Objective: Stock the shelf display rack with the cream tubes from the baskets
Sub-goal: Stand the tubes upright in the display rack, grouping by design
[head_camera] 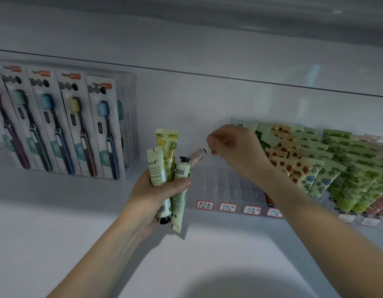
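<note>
Over on the left, toothbrush packs (63, 125) stand upright in a row inside a clear holder at the back of the white shelf (78, 222). Near the middle, the left hand (151, 196) grips a bundle of cream tubes (168, 151) above the shelf, its thumb curled across their fronts. A pale tube and a pineapple-printed one point crimped end up, and a third has its black cap up. Just right of the bundle, a pink tube (197, 157) slants upward, cap toward the right hand (231, 145). That hand's fingers are curled, with thumb and forefinger drawn together right at the cap. The tube is blurred, so I cannot tell whether they actually hold it. Below the right wrist sits the clear display rack (231, 186), with red-bordered labels (228, 207) along its front edge. To the right, stocked tubes (328, 166) fill its rows in green, strawberry and blue prints.
</note>
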Demonstrator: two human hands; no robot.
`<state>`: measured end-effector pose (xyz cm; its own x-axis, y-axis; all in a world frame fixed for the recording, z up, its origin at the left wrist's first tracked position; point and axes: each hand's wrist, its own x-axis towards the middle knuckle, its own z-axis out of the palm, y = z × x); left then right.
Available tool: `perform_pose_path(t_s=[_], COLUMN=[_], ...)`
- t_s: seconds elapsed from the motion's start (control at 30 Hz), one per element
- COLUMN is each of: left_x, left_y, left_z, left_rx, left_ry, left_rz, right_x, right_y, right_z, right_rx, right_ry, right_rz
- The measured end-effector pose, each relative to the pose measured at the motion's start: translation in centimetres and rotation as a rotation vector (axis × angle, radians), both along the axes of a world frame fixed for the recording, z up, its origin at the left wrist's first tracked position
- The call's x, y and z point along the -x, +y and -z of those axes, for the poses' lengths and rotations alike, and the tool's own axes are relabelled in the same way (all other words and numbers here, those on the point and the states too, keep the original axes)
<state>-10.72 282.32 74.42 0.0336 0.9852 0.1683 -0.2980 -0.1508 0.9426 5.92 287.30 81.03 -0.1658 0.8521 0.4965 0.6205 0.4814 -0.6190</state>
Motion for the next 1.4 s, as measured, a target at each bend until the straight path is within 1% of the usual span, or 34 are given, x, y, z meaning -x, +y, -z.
perform_pose_path(t_s=[0.07,0.1,0.2,0.27,0.33,0.43,0.5,0.6,0.7,0.8,0.87,0.9,0.97,1.03,1.07,1.17,1.23,1.27,1.33,1.4], left_x=[-0.3,-0.5,-0.7,-0.3,-0.1,0.2,0.8,1.9,2.5,2.7,2.9,3.0,3.2,3.3,3.4,3.4,3.4,3.3,3.0,2.8], left_y=[-0.2,-0.2,-0.2,-0.2,-0.4,-0.6,-0.6,-0.7,-1.1,-1.4,-1.6,-1.7,-1.7,-1.8,-1.8,-1.6,-1.3,-1.2,-0.8,-0.4], left_z=[0.1,0.1,0.0,-0.3,-0.8,-1.3,-1.7,-2.1,-2.0,-1.5,-1.3,-1.2,-1.0,-0.9,-0.9,-1.1,-1.3,-1.5,-1.9,-2.2], left_rx=[-0.004,-0.001,0.004,0.012,0.015,0.011,0.002,-0.007,0.003,0.033,0.054,0.06,0.067,0.065,0.064,0.059,0.064,0.066,0.069,0.07], left_ry=[0.034,0.046,0.055,-0.002,-0.071,-0.077,-0.071,-0.097,-0.095,-0.106,-0.121,-0.13,-0.13,-0.129,-0.132,-0.144,-0.15,-0.149,-0.136,-0.124], left_rz=[0.001,0.002,-0.039,-0.091,-0.111,-0.102,-0.129,-0.177,-0.176,-0.169,-0.189,-0.194,-0.199,-0.204,-0.198,-0.171,-0.167,-0.163,-0.148,-0.136], right_x=[0.1,0.1,-1.1,-1.8,-1.8,-0.6,0.1,1.7,4.1,6.3,7.2,7.6,8.1,8.1,7.9,6.4,5.0,4.3,3.2,2.5], right_y=[-1.8,-2.3,-1.5,-0.7,-0.3,-0.3,-0.3,-0.4,0.4,1.9,2.6,2.7,2.7,2.5,2.5,3.0,3.7,4.2,5.0,5.9], right_z=[0.9,1.3,1.3,0.6,0.0,-0.1,0.4,1.9,3.2,4.5,5.4,5.8,6.4,6.5,6.1,3.4,1.4,0.5,-0.8,-1.4], right_rx=[0.166,0.192,0.147,0.127,0.113,0.093,0.094,0.086,0.097,0.214,0.292,0.319,0.356,0.381,0.397,0.391,0.312,0.241,0.112,0.065], right_ry=[0.08,0.074,0.077,0.06,0.007,0.004,-0.031,-0.202,-0.508,-0.759,-0.851,-0.866,-0.856,-0.773,-0.679,-0.299,-0.095,-0.034,-0.005,-0.008], right_rz=[-0.094,-0.114,-0.035,0.017,-0.001,-0.087,-0.118,-0.186,-0.24,-0.222,-0.213,-0.22,-0.229,-0.227,-0.218,-0.168,-0.094,-0.044,0.038,0.089])
